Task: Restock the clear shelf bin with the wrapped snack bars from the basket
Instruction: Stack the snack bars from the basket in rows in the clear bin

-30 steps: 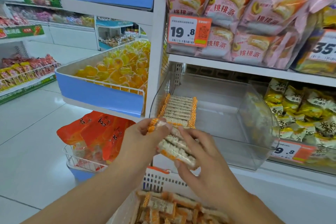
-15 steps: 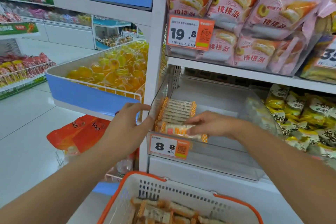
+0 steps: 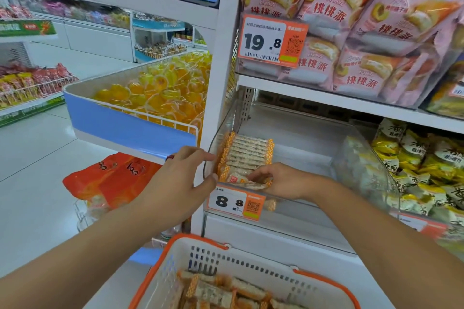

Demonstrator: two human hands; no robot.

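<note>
A clear shelf bin [image 3: 301, 211] sits on the middle shelf with a neat row of wrapped snack bars [image 3: 247, 152] with orange checked ends along its left side. My right hand [image 3: 281, 179] reaches into the bin and holds a few bars [image 3: 241, 179] at the front of that row. My left hand [image 3: 180, 183] rests against the bin's left front corner, fingers spread around the rim. Below, a white basket with an orange rim [image 3: 200, 258] holds several more bars [image 3: 213, 291].
A price tag reading 8.8 [image 3: 236, 202] hangs on the bin's front. Pink pastry bags [image 3: 351, 20] fill the shelf above. Yellow-green packets [image 3: 421, 165] lie to the right. A blue bin of yellow jelly cups [image 3: 155, 98] and orange bags [image 3: 113, 178] stand left.
Both hands held the bars in front of the bin a second ago. My right hand has carried them into the bin, and my left hand has let go and moved to the bin's corner.
</note>
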